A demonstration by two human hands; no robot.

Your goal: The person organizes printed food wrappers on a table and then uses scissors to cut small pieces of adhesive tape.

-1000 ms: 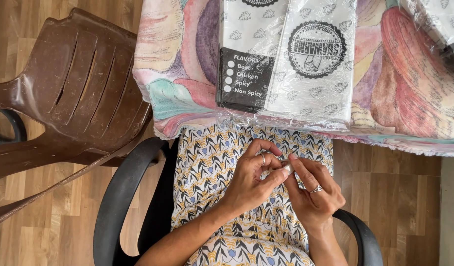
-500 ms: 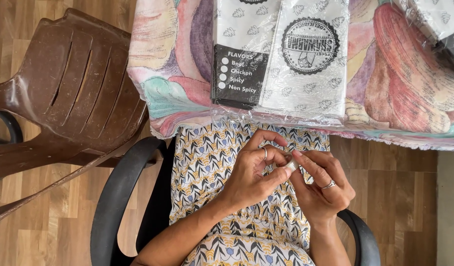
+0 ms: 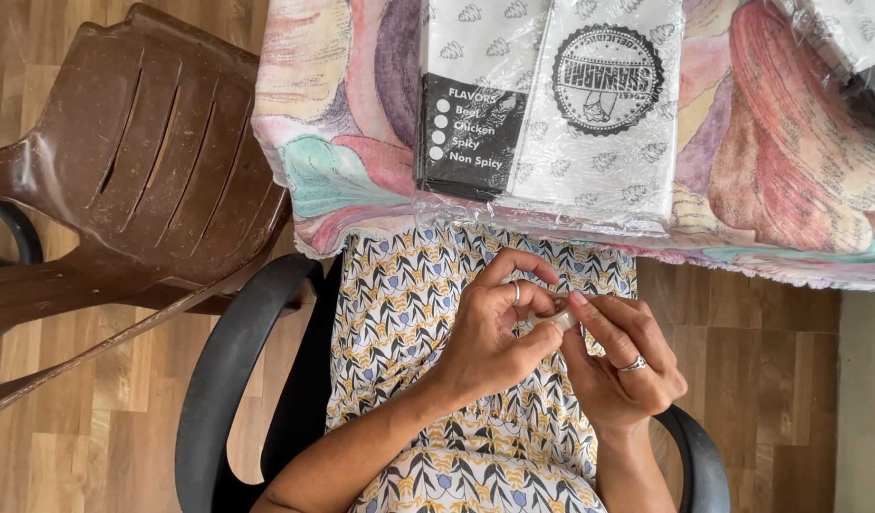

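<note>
Over my lap, my left hand (image 3: 499, 328) and my right hand (image 3: 620, 366) meet with their fingertips together. Both pinch a small white object (image 3: 554, 316) between thumb and fingers; it is mostly hidden and I cannot tell what it is. A ring sits on a finger of each hand. Beneath the hands lies patterned yellow, white and blue fabric (image 3: 409, 294) over my legs. Just beyond the hands is the table's front edge, covered by a colourful cloth (image 3: 333, 180).
A plastic-wrapped stack of black-and-white printed paper packets (image 3: 551, 104) lies on the table near its edge; another wrapped stack (image 3: 855, 47) is at the far right. A brown plastic chair (image 3: 124, 190) stands on the left on wooden floor. Black armrests (image 3: 228, 380) flank me.
The view has shifted a little. My hands stay together over my lap, their fingers working slightly around the small white object.
</note>
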